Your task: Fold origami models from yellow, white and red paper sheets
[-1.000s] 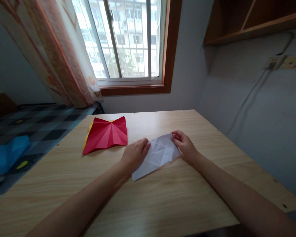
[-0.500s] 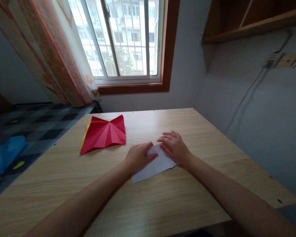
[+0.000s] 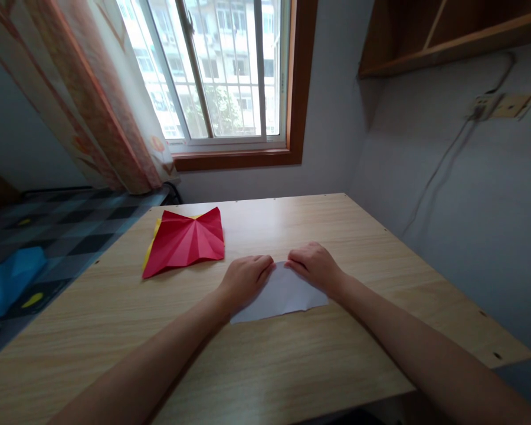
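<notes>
Counter (image 3: 292, 378): one, light wood grain, set below the window (image 3: 221, 71).

White paper (image 3: 281, 295): one folded sheet, lying flat on the counter near its middle. Both hands rest on its far edge.

Left hand (image 3: 243, 280): one, palm down on the left part of the white paper, fingers (image 3: 261, 264) curled loosely and pressing the sheet against the counter; nothing is gripped between them.

Right hand (image 3: 314, 265): one, palm down on the far right part of the white paper, fingers (image 3: 294, 264) bent and close together, tips pressing the fold. The tips of the two hands nearly meet above the sheet.

Red paper (image 3: 186, 242): one creased sheet, lying on the counter to the left of the white paper and farther back, apart from it.

Yellow paper (image 3: 153, 242): one sheet, mostly hidden under the red paper, showing only along its left edge.

Curtain (image 3: 84, 94): one, patterned, hanging left of the window.

Blue item (image 3: 9, 280): one, on the checked bed (image 3: 71, 230) left of the counter; what it is cannot be told.
</notes>
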A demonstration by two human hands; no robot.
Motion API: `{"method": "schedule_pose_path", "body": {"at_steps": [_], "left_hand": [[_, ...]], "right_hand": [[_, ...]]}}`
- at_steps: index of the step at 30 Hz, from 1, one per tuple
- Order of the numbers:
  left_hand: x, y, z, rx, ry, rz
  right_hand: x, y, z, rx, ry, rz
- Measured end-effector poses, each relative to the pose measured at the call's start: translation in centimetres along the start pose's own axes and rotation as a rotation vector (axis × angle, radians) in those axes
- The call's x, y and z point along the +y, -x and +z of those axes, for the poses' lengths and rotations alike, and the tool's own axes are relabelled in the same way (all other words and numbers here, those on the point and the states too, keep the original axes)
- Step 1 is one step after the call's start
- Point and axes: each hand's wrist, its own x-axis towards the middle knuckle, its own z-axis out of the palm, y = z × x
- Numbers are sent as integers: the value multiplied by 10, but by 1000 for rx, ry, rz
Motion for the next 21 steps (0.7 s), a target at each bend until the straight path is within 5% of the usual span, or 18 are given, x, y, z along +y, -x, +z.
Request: {"method": "schedule_pose_path", "body": {"at_steps": [6, 10, 17, 21], "left_hand": [[-13, 2, -1, 56, -74, 57], [-23, 4, -1, 86, -101, 30], [-25, 8, -4, 139, -78, -193], [-19, 6, -4, 141, -71, -227]], "right_hand": [[19, 3, -7, -10, -10, 24], [30, 8, -12, 30, -161, 166], [26, 2, -9, 396, -1031, 652], [5, -1, -11, 147, -1389, 717]]}}
